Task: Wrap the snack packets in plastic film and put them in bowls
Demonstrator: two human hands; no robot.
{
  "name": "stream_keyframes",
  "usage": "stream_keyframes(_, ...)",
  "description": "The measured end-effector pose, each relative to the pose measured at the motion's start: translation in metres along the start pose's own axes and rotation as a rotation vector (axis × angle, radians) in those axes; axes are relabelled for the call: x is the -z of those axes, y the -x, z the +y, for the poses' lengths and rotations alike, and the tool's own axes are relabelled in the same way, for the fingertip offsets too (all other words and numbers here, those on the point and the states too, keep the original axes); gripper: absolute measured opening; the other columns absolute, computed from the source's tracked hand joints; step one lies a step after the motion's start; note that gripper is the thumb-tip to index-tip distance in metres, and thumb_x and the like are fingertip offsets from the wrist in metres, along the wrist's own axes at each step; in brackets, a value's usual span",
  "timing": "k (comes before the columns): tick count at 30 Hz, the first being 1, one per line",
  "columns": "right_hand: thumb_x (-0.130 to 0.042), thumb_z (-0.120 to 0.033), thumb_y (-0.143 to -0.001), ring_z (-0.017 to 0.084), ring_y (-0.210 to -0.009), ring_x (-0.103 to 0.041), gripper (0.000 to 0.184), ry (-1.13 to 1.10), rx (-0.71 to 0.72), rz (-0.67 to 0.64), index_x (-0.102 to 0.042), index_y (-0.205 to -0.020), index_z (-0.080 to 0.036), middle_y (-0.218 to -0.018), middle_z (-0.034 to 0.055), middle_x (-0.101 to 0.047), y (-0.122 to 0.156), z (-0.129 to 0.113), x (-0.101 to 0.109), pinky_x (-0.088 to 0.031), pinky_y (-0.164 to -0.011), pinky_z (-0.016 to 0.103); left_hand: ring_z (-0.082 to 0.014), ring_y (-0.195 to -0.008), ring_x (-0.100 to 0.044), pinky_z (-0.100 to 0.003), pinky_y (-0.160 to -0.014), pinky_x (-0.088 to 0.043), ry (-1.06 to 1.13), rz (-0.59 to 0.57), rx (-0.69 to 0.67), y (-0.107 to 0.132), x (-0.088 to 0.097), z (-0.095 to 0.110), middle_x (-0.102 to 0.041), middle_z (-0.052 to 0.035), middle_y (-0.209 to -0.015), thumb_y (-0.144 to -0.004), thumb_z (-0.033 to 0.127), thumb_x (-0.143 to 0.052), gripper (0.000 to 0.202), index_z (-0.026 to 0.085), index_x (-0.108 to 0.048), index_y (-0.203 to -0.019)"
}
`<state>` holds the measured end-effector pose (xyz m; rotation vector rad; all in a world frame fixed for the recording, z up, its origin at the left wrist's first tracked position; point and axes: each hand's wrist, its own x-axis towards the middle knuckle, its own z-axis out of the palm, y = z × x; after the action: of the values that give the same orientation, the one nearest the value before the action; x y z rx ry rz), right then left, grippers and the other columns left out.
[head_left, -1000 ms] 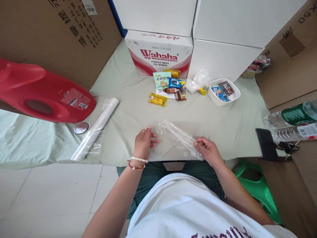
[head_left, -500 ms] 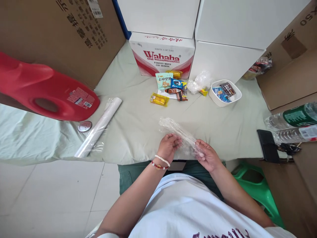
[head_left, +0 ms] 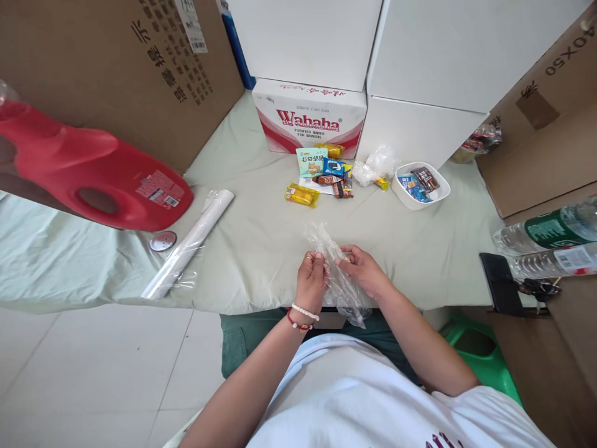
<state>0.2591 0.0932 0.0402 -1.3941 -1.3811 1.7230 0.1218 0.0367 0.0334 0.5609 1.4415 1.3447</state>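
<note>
The left hand point(head_left: 310, 283) and the right hand point(head_left: 368, 272) each have a pinching grip on the crinkly clear plastic point(head_left: 346, 287). It is between them, at the near edge of the surface point(head_left: 252, 242). Its shape is hard to see, and it hides some fingertips. Two bottles point(head_left: 555, 230) get cut off at the side. A white and red box point(head_left: 280, 127) says "Wahaha" and "Purified Water for Drinking". Pale green cloth point(head_left: 88, 261) covers the surface. The floor point(head_left: 93, 367) has pale tiles.
</note>
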Motion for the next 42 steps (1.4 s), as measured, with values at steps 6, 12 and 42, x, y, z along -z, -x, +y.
stream_keyframes(6,-0.079,-0.059,-0.067,0.01,-0.052,-0.034,0.045,-0.196,-0.021,0.214,-0.052,-0.077,-0.024,-0.06,-0.0088,-0.04,-0.03,0.007,0.014,-0.023,-0.046,0.024,-0.0118,-0.048,-0.041,-0.024,-0.047,-0.033,-0.198,0.246,0.004,-0.04,0.062,0.009,-0.048,0.007,-0.06,-0.088,0.044,-0.057,0.021,0.025,-0.048,-0.086)
stream_keyframes(12,-0.065,-0.057,-0.081,0.013,-0.057,-0.041,0.034,0.174,0.134,0.366,-0.055,-0.08,-0.024,-0.063,-0.0055,-0.046,-0.044,0.02,0.02,-0.031,-0.053,0.026,-0.0181,-0.081,-0.058,-0.036,-0.082,-0.051,-0.505,0.611,-0.317,-0.047,0.094,0.017,-0.061,-0.0036,-0.097,-0.079,0.027,-0.068,0.029,0.021,-0.054,-0.103)
stream_keyframes(42,-0.063,-0.051,-0.086,0.014,-0.06,-0.047,0.03,0.336,0.11,0.517,-0.066,-0.09,-0.021,-0.071,-0.002,-0.057,-0.039,0.03,0.072,-0.039,-0.06,0.029,-0.0431,-0.147,-0.039,-0.062,-0.12,-0.033,-0.999,0.291,-0.446,-0.064,0.072,0.0,-0.059,-0.023,-0.138,-0.081,0.04,-0.075,0.024,0.019,-0.066,-0.08)
